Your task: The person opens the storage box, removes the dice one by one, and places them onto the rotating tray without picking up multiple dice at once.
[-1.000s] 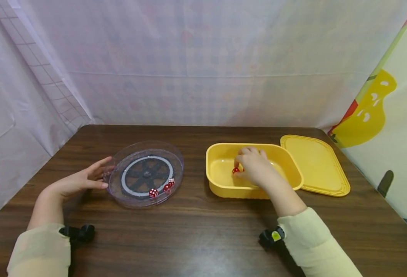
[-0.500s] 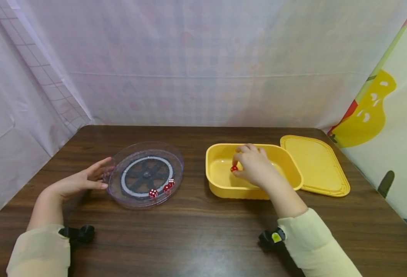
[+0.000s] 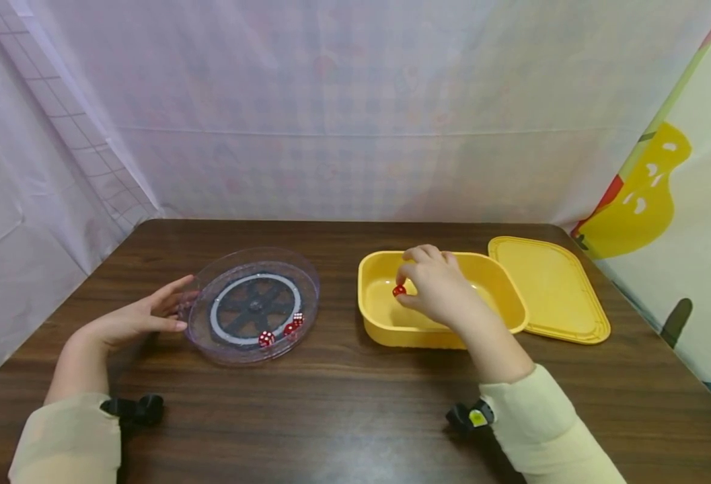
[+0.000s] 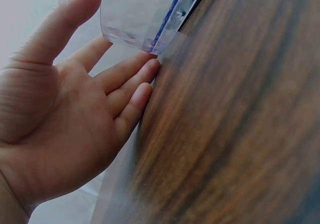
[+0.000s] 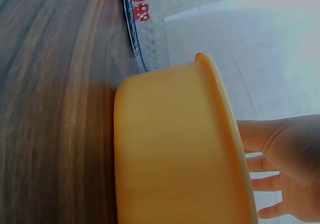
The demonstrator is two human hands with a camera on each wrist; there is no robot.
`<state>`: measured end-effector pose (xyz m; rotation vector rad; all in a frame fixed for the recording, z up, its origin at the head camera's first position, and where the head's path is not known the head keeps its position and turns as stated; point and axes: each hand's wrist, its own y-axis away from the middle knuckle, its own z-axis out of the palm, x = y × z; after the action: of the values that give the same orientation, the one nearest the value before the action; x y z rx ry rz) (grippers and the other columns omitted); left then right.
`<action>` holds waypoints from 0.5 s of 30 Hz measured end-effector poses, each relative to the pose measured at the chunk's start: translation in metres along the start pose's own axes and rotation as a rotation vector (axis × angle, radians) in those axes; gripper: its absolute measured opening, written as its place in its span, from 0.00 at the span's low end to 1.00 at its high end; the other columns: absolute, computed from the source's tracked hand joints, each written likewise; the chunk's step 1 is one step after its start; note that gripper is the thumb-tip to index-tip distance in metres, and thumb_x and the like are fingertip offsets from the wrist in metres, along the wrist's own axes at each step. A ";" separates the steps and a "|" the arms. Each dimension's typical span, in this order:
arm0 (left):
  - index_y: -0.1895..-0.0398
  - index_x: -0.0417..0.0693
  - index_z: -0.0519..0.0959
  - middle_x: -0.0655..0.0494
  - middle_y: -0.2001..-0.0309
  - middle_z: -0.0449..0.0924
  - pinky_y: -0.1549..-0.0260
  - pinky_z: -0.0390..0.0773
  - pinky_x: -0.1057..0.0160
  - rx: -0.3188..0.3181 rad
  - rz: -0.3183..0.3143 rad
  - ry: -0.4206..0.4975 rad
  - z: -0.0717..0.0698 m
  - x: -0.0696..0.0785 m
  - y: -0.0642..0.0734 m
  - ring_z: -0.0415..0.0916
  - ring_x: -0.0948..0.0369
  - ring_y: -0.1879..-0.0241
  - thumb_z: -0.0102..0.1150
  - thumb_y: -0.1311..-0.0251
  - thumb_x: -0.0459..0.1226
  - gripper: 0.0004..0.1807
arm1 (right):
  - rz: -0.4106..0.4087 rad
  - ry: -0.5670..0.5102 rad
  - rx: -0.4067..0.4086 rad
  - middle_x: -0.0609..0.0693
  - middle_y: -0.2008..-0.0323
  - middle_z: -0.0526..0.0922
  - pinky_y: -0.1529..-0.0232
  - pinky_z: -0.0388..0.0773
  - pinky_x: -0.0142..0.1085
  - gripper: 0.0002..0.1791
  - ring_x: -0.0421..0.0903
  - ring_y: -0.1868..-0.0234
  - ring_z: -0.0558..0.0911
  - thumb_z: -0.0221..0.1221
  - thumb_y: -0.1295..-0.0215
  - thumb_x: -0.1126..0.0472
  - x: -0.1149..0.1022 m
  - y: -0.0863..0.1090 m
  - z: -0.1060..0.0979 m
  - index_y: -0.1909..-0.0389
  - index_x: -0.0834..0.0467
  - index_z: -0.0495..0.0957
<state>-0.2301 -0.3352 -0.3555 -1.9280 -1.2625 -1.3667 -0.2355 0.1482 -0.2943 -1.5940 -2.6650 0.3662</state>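
My right hand (image 3: 436,286) is over the yellow plastic box (image 3: 412,336), pinching a red die (image 3: 399,290) between thumb and fingertips. In the right wrist view, the wall of the box hides the die and the fingertips. At the left, my left hand (image 3: 140,316) rests against the side of a clear round dish (image 3: 234,356), its fingers extended. The left wrist view has the fingers (image 4: 127,76) touching the lower edge of that dish. Several red dice with white dots (image 3: 266,338) lie inside the dish near its front right edge.
A yellow lid (image 3: 549,289) lies flat on the brown wooden table (image 3: 331,417), to the right of the box. White cloth (image 3: 331,121) hangs behind the table. Black camera mounts (image 3: 149,409) are strapped at both wrists.
My right hand has moved slightly left and up, lifting the pinched die from low in the box. The left hand and the dish stay in place.
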 end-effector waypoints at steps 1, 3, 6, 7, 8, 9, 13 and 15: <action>0.24 0.44 0.36 0.29 0.28 0.40 0.43 0.39 0.29 0.002 0.000 -0.002 0.000 0.000 0.000 0.35 0.35 0.31 0.59 0.39 0.33 0.49 | 0.001 -0.001 0.001 0.59 0.43 0.73 0.41 0.53 0.60 0.07 0.60 0.38 0.62 0.67 0.43 0.55 -0.001 0.000 -0.001 0.67 0.53 0.83; 0.24 0.44 0.36 0.28 0.28 0.40 0.43 0.40 0.29 0.002 0.000 -0.002 0.001 0.001 0.000 0.35 0.35 0.31 0.59 0.38 0.33 0.49 | 0.003 -0.003 0.004 0.58 0.42 0.72 0.41 0.53 0.60 0.08 0.59 0.37 0.61 0.67 0.43 0.54 -0.004 -0.002 -0.003 0.66 0.53 0.83; 0.24 0.44 0.36 0.28 0.28 0.39 0.42 0.40 0.30 -0.001 0.003 0.001 0.002 0.001 0.000 0.35 0.35 0.31 0.59 0.38 0.33 0.49 | 0.002 -0.009 0.007 0.58 0.42 0.72 0.41 0.53 0.59 0.08 0.59 0.37 0.61 0.67 0.42 0.54 -0.009 -0.004 -0.005 0.65 0.53 0.83; 0.24 0.43 0.36 0.28 0.28 0.39 0.42 0.40 0.30 -0.002 0.004 0.004 0.003 0.002 0.000 0.35 0.35 0.31 0.59 0.38 0.33 0.49 | -0.001 -0.011 0.007 0.58 0.42 0.72 0.40 0.53 0.59 0.09 0.59 0.37 0.61 0.67 0.42 0.54 -0.011 -0.005 -0.006 0.65 0.53 0.83; 0.24 0.43 0.35 0.28 0.28 0.39 0.42 0.40 0.30 -0.004 0.004 0.007 0.003 0.002 0.000 0.35 0.35 0.31 0.59 0.38 0.33 0.49 | -0.006 -0.008 0.009 0.58 0.42 0.72 0.41 0.53 0.59 0.09 0.59 0.37 0.61 0.67 0.42 0.54 -0.013 -0.005 -0.007 0.65 0.53 0.83; 0.24 0.43 0.35 0.28 0.28 0.39 0.42 0.40 0.30 -0.004 0.004 0.009 0.003 0.002 -0.001 0.34 0.35 0.31 0.59 0.39 0.33 0.49 | -0.009 -0.007 0.009 0.58 0.41 0.72 0.41 0.54 0.59 0.09 0.59 0.37 0.61 0.67 0.42 0.54 -0.015 -0.006 -0.007 0.65 0.53 0.83; 0.24 0.43 0.35 0.28 0.28 0.39 0.42 0.39 0.30 -0.004 0.004 0.014 0.003 0.002 -0.002 0.34 0.35 0.31 0.60 0.39 0.33 0.50 | -0.021 -0.004 0.012 0.58 0.41 0.72 0.40 0.54 0.59 0.10 0.58 0.36 0.61 0.67 0.43 0.53 -0.021 -0.007 -0.009 0.64 0.54 0.83; 0.24 0.43 0.35 0.28 0.28 0.39 0.42 0.39 0.30 -0.004 0.005 0.012 0.003 0.002 -0.002 0.34 0.35 0.31 0.60 0.39 0.33 0.50 | -0.025 -0.008 0.013 0.57 0.41 0.71 0.40 0.54 0.59 0.10 0.58 0.36 0.61 0.67 0.43 0.53 -0.024 -0.007 -0.010 0.64 0.53 0.83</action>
<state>-0.2299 -0.3311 -0.3549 -1.9216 -1.2496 -1.3768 -0.2290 0.1259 -0.2807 -1.5575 -2.6801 0.3902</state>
